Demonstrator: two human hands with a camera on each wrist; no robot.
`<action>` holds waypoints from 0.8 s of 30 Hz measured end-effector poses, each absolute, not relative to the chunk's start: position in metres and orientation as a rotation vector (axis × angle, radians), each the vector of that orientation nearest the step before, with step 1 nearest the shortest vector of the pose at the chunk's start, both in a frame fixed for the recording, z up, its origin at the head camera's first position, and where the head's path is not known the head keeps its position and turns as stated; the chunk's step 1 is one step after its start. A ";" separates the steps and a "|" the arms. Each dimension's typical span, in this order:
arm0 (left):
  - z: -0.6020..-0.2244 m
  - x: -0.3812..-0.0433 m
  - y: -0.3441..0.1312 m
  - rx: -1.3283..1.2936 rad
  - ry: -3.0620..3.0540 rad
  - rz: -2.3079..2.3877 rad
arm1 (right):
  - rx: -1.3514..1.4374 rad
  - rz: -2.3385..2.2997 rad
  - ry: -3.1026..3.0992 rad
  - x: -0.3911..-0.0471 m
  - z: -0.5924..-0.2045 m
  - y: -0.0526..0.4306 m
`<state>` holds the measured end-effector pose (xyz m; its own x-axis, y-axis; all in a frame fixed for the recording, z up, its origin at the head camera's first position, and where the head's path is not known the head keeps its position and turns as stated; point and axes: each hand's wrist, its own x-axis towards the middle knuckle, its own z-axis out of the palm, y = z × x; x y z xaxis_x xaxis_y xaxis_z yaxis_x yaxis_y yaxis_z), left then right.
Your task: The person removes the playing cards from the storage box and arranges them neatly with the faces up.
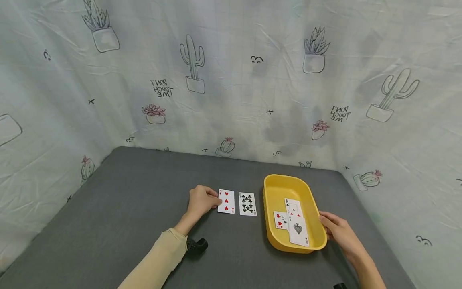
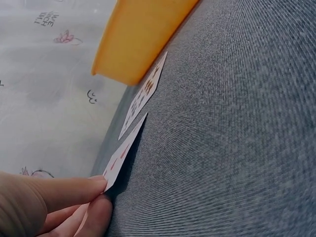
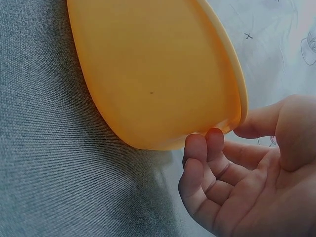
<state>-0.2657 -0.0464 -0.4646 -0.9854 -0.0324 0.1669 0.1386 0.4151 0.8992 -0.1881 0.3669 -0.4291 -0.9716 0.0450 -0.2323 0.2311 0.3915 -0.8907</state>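
My left hand pinches the left edge of a playing card with three red hearts, thumb on its face and fingers beneath. In the left wrist view the held card tilts up off the cloth, with a shadow below it. Just right of it lies a clubs playing card, face up. A yellow plastic tray stands at the right, holding an ace of spades and other overlapping cards. My right hand grips the tray's right side, thumb at the rim and fingertips against the outer wall.
Dark grey cloth covers the table. Behind and to both sides hangs a pale curtain printed with cacti and potted plants. A black strap piece sits by the left wrist, and another black piece shows at the bottom edge.
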 end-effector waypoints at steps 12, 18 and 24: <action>-0.463 -0.266 -0.046 -0.095 -2.508 -1.604 | 0.245 -1.633 2.473 -0.189 -0.431 0.367; -0.465 -0.269 -0.049 -0.077 -2.503 -1.624 | 0.240 -1.635 2.475 -0.189 -0.434 0.369; -0.463 -0.272 -0.050 -0.067 -2.488 -1.689 | 0.244 -1.636 2.478 -0.189 -0.435 0.369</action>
